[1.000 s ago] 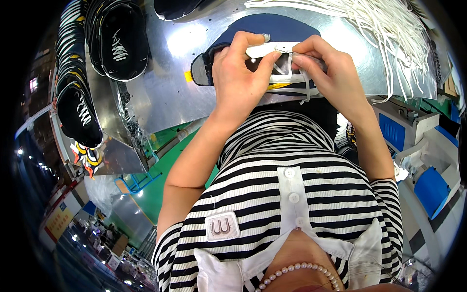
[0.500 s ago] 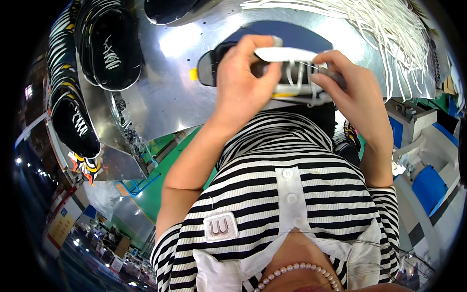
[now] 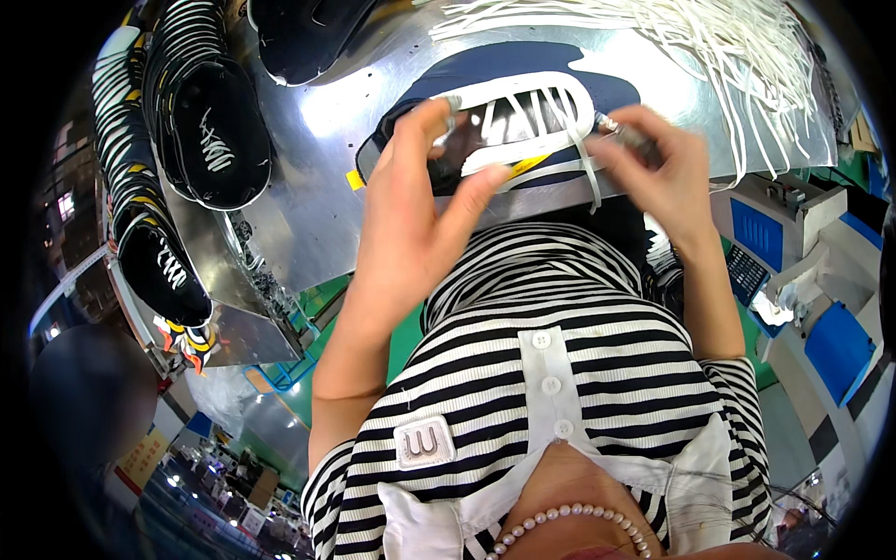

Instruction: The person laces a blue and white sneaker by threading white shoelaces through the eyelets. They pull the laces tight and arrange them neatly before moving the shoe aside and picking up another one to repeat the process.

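A shiny metal tabletop [image 3: 308,187] fills the upper view, with rows of black shoes [image 3: 201,131] stacked along its left side and a heap of white laces [image 3: 709,47] spread over its far right corner. At the near edge, in front of a person in a striped shirt [image 3: 560,373], lies a navy shoe [image 3: 523,103] with white trim; its long axis runs left to right across the view, though which end is the toe cannot be told. The left hand [image 3: 411,215] rests on the shoe's left part, fingers spread and loose, its grip released, thumb on the upper. The right hand [image 3: 658,177] sits at the shoe's right end, fingertips pinched on a white lace [image 3: 586,159] that runs down from the eyelets
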Demonstrator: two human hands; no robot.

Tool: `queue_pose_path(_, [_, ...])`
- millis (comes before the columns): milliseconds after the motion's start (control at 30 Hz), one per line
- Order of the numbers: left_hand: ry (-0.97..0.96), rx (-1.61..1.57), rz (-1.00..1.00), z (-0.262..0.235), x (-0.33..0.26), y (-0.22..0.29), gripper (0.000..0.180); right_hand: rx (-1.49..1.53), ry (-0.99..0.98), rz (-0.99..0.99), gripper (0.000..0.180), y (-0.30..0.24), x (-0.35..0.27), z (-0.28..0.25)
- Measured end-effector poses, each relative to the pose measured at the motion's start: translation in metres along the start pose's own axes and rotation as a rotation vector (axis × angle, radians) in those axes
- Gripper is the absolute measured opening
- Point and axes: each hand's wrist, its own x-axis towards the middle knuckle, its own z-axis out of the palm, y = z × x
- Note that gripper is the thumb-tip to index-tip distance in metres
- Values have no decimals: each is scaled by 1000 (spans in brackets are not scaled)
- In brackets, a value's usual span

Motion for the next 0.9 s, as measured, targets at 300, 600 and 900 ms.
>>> queue_pose_path(300, [151,227,186,31,25,-2,24,-203,-153,-371,13,-29,-37,-3])
queue_pose_path(600, [137,152,274,26,25,7,23,474,32,60,21,-22,-11,4])
queue_pose_path(900, [208,200,390,9,20,23,27,713,-473,152,13,-27,-31,14])
